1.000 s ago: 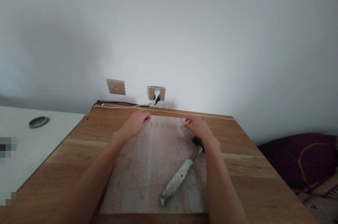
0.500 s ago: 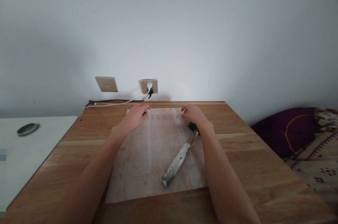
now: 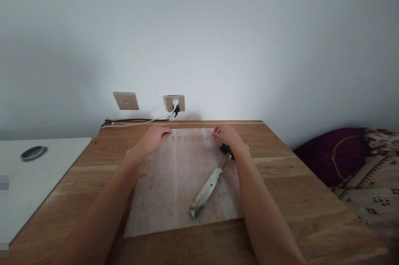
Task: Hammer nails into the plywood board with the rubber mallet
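Note:
A pale, whitish wooden board (image 3: 162, 190) lies flat on the wooden table. Across its far end runs a row of several small upright nails (image 3: 192, 137). My left hand (image 3: 154, 137) is at the board's far left corner, its fingers drawn together beside the leftmost nail. At the far right corner is my right hand (image 3: 227, 135), with thumb and fingers curled in a pinch near the row's right end. What either hand holds, if anything, is too small to make out. A hammer (image 3: 207, 192) rests diagonally on the board, its dark head partly behind my right wrist.
The table (image 3: 280, 190) meets a white wall with a socket (image 3: 174, 102), plugs and cables (image 3: 137, 122) at the back. To the left is a white surface (image 3: 37, 182) bearing a dark round object (image 3: 33, 152). Purple and patterned cloth (image 3: 330, 157) lies at the right.
My left hand has shifted slightly left, away from the leftmost nails. My right hand stays near the far right corner. The hammer lies as before; the view has moved slightly.

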Motion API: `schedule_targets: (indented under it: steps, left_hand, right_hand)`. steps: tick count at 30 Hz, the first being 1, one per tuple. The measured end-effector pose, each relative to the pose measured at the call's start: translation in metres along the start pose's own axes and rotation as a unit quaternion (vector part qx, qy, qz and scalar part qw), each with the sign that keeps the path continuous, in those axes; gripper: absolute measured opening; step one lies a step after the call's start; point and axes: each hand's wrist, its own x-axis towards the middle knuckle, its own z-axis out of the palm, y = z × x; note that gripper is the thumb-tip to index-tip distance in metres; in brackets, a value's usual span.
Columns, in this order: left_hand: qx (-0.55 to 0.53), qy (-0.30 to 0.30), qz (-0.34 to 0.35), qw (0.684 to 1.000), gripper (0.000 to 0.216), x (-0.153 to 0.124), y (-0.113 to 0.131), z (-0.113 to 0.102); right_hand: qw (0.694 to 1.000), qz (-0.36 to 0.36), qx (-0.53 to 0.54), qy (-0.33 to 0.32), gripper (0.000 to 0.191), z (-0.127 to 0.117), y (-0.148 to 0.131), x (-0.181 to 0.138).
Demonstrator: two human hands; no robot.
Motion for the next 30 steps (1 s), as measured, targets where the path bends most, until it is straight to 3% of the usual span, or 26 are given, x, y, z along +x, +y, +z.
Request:
schedule_targets:
  steps: [16, 25, 30]
  left_hand:
    - [-0.020, 0.003, 0.009, 1.000, 0.019, 0.002, -0.004, 0.019]
    - [-0.023, 0.027, -0.038, 0.999, 0.016, 0.003, -0.009, 0.030]
    - [-0.055, 0.012, -0.045, 0.997, 0.016, 0.003, -0.012, 0.031]
  right_hand:
    - [0.999, 0.043, -0.032, 0.000, 0.012, 0.003, 0.000, -0.005]
    - [0.996, -0.053, 0.054, 0.045, 0.010, -0.008, -0.016, 0.000]
    - [0.991, -0.091, 0.087, 0.045, 0.013, -0.007, -0.021, 0.000]
